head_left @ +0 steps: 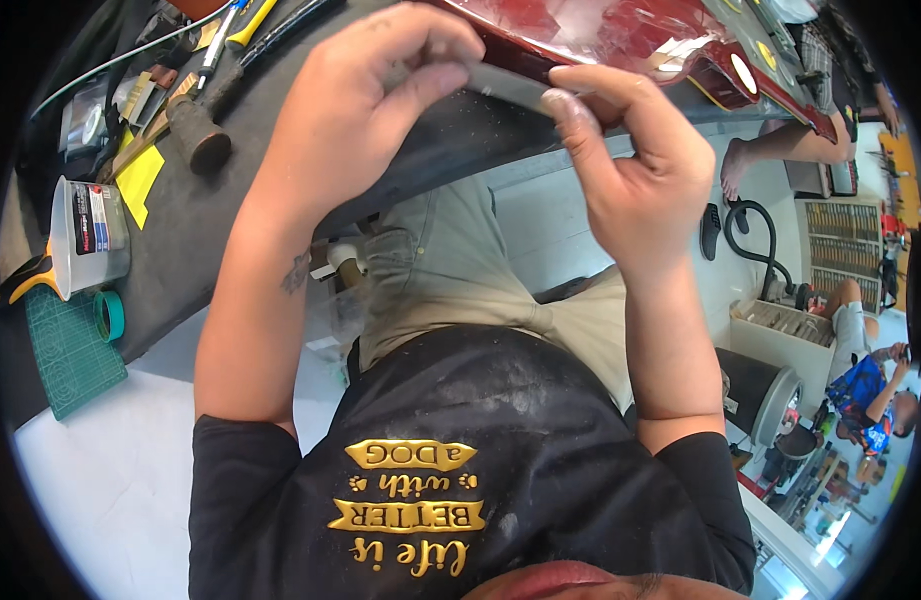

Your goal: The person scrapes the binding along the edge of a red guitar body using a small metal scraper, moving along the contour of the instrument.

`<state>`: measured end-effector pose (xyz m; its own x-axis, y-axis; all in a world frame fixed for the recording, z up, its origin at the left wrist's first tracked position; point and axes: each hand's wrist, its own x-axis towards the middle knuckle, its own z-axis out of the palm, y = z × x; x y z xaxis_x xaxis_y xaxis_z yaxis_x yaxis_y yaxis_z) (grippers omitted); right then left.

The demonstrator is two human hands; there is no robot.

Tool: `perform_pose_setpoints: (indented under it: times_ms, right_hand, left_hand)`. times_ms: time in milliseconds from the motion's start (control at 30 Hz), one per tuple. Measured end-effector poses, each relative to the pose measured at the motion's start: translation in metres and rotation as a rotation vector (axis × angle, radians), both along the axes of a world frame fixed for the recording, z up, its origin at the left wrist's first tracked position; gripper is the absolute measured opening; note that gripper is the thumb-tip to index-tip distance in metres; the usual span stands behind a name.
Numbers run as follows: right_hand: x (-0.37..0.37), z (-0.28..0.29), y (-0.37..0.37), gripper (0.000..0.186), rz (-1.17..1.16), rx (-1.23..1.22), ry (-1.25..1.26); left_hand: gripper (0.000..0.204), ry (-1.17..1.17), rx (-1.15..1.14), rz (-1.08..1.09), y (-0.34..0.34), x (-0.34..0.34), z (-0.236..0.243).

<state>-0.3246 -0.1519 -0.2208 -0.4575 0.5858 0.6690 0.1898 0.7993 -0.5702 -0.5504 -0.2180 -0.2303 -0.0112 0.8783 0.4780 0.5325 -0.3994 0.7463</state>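
A thin grey strip [511,88] stretches between my two hands above the bench's front edge. The fingers of my left hand [401,75] close on its left end. My right hand [636,150] pinches the other end between thumb and fingers. The strip looks flat and slightly blurred, and its material is unclear. Just beyond my hands lies a glossy dark red guitar [606,30] with a pale edge line, its narrower part reaching off to the right. My right fingers are close to the guitar's near side; whether they touch it I cannot tell.
Left on the dark bench [181,250] are a hammer [203,145], yellow paper [141,185], a clear plastic tub [101,240], a green tape roll [109,315] and a green cutting mat [76,350]. Another person's bare leg [781,150] and a black hose [771,245] are at right.
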Motion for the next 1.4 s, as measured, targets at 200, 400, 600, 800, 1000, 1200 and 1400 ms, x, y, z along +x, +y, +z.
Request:
perform_pose_setpoints:
  times_ms: [200, 400, 600, 800, 1000, 1200, 1400]
  right_hand:
    - [-0.009, 0.013, 0.011, 0.017, -0.046, 0.031, 0.146]
    - [-0.021, 0.015, 0.03, 0.012, 0.011, -0.005, 0.094]
    - [-0.025, 0.022, 0.042, 0.01, 0.047, -0.325, 0.088]
    - [-0.026, 0.036, 0.047, 0.01, 0.151, -0.465, 0.028]
    - [-0.025, 0.018, 0.046, 0.009, 0.058, -0.264, 0.011]
    - [-0.019, 0.016, 0.049, 0.011, 0.031, -0.216, -0.06]
    - [-0.021, 0.016, 0.045, 0.012, 0.023, -0.176, -0.045]
  left_hand:
    - [0.01, -0.156, 0.22, 0.018, 0.026, 0.023, 0.004]
    - [0.007, -0.325, 0.254, 0.278, 0.024, 0.039, -0.007]
    - [0.005, -0.433, 0.14, 0.264, 0.025, 0.039, -0.014]
    - [0.002, -0.403, 0.127, 0.241, 0.023, 0.034, -0.018]
    - [0.007, -0.225, 0.168, 0.381, 0.022, 0.046, -0.016]
    - [0.007, -0.191, 0.155, 0.334, 0.02, 0.041, -0.018]
    - [0.007, -0.219, 0.16, 0.289, 0.021, 0.036, -0.021]
